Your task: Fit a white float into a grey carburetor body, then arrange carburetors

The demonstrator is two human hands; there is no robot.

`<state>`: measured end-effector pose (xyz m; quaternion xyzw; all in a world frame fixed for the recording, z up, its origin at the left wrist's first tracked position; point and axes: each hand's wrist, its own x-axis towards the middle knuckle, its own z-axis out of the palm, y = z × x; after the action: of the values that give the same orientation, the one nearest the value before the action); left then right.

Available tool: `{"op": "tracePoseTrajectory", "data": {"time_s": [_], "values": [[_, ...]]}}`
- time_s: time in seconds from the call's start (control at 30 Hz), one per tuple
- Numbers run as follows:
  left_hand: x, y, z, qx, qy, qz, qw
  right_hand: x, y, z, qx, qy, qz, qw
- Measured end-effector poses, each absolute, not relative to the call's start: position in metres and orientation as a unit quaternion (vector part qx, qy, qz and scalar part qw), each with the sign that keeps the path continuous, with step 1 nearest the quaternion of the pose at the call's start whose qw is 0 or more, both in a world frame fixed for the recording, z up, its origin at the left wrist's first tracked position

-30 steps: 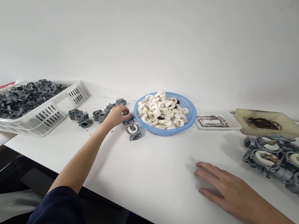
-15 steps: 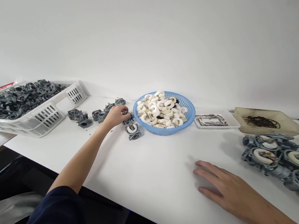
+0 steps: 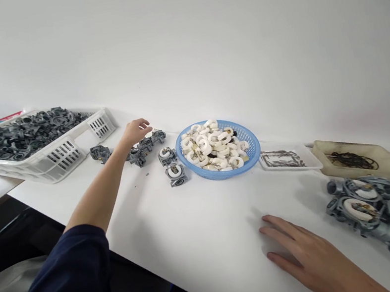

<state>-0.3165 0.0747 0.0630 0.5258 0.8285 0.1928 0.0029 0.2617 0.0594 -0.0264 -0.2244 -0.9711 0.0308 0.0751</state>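
2 gray parts [image 3: 171,164] sit between left hand [image 3: 135,130] and blue basket [image 3: 247,156].

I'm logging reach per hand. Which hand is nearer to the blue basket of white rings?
Left. The left hand hovers open over the grey metal parts just left of the blue basket. The right hand lies flat on the table, well in front of the basket.

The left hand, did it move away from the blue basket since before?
Yes. The left hand was by the gray parts right beside the blue basket; now it is farther back toward the wall and toward the white crate, open, above other gray parts.
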Motion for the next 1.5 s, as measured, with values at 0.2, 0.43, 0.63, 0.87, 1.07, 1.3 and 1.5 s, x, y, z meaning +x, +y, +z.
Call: {"op": "tracePoseTrajectory", "data": {"time_s": [0.2,0.43,0.63,0.87,1.07,1.3,1.5], "values": [[-0.366,0.132,0.06,0.495,0.858,0.063,0.119,0.262,0.063,-0.029,-0.19,-0.975,-0.013,0.113],[-0.375,0.149,0.041,0.488,0.853,0.024,0.185,0.262,0.066,-0.027,-0.17,-0.978,-0.028,0.119],[-0.366,0.147,0.038,0.518,0.845,0.055,0.123,0.263,0.065,-0.029,-0.185,-0.977,-0.015,0.105],[-0.339,0.151,0.034,0.589,0.801,0.081,0.066,0.262,0.065,-0.029,-0.205,-0.976,0.005,0.08],[-0.314,0.127,0.023,0.629,0.767,0.124,0.01,0.261,0.063,-0.028,-0.202,-0.975,-0.009,0.094],[-0.3,0.111,0.018,0.635,0.754,0.167,0.004,0.264,0.064,-0.031,-0.219,-0.974,0.001,0.062],[-0.3,0.11,0.019,0.626,0.763,0.158,0.029,0.264,0.065,-0.03,-0.222,-0.973,0.019,0.065]]}}
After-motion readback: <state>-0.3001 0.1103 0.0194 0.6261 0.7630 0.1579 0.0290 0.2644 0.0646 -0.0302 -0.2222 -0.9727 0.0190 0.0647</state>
